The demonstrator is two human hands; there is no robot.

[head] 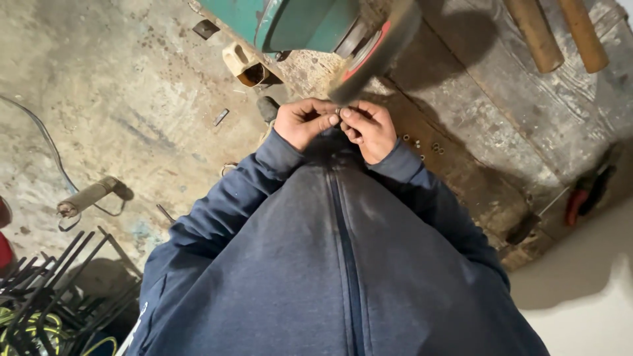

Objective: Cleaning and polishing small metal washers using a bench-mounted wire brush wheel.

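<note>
My left hand [302, 121] and my right hand [368, 129] meet fingertip to fingertip just below a spinning grinding wheel [374, 47] with a red centre. Together they pinch a tiny metal piece [338, 111] against the wheel's lower edge; the piece is mostly hidden by my fingers. The wheel belongs to a green bench grinder [290, 23] at the top of the view. My blue zip-up jacket [330, 264] fills the lower middle. Several small metal nuts [422, 144] lie on the wooden bench [488, 125] just right of my right hand.
Two wooden handles [560, 29] rest on the bench at top right. A red-handled tool [583, 194] lies at the bench's right end. On the concrete floor are a metal cylinder [86, 196], a cable [46, 145] and black metal rods [59, 283] at lower left.
</note>
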